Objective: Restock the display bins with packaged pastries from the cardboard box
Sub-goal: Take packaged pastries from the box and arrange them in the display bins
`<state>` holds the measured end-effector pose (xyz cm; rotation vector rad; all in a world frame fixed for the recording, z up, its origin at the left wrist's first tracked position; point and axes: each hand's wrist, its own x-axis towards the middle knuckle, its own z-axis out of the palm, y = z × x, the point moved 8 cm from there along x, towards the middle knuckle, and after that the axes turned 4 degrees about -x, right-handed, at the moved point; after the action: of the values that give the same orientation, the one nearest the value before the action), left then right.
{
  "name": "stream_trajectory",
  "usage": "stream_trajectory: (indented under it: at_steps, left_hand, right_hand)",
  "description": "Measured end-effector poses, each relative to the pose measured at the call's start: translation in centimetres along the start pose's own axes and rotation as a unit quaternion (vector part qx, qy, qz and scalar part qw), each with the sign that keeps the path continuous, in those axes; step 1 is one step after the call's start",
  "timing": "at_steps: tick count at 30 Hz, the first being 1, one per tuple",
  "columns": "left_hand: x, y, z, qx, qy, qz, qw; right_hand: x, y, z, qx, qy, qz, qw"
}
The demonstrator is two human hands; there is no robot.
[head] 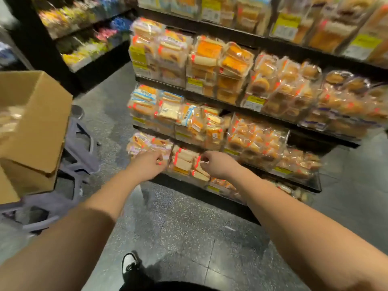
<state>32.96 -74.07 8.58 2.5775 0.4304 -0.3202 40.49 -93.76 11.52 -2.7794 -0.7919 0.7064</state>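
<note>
Both bare arms reach forward and down toward a low bin on the display shelves [247, 42]. The left hand [150, 164] hovers at the front of the bin, its fingers [160, 159] curled inward with the tips close together; the blur makes it impossible to tell whether they pinch a wrapper edge. The right hand [218, 164] is just beside it, fingers likewise bent toward the same stack, and I cannot tell whether they grip anything.

Between the two hands sits a stack of pale, square sandwich packs [184, 162] in glossy clear film with bright red-orange strips along the edges. They lie flat, piled on each other inside a clear plastic bin [212, 186] on a low shelf.

The shelves are dark boards rising in steps, each carrying clear-walled bins with yellow price tags. The bins hold wrapped pastries [258, 139]: flat slices on the left, round golden buns on the right, orange cake slabs [235, 61] higher up. Most bins are heaped above their rims.

On the left stands an open cardboard box [35, 124], plain brown and smooth-sided, its flaps folded outward; blurred pale packs show inside. It rests on a grey cart [79, 156] with a tubular frame. The floor [189, 234] is dark speckled stone with a glossy sheen, and a black shoe [130, 263] with white trim shows at the bottom.
</note>
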Motion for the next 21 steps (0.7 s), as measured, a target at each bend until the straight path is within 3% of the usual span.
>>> stream_trajectory:
  at_steps: [8, 14, 21]
  left_hand:
    - [-7.5, -23.1, -8.9, -0.056, 0.072, -0.117, 0.989]
    - [-13.0, -39.3, -15.7, -0.051, 0.083, -0.177, 0.979]
    - [-15.6, -52.5, -21.2, -0.094, 0.127, -0.263, 0.952]
  right_hand:
    - [6.7, -24.5, 5.9, -0.092, -0.038, -0.148, 0.984]
    - [11.1, -40.3, 11.8, -0.076, -0.094, -0.181, 0.976]
    - [14.9, -52.0, 14.2, -0.084, -0.118, -0.194, 0.97]
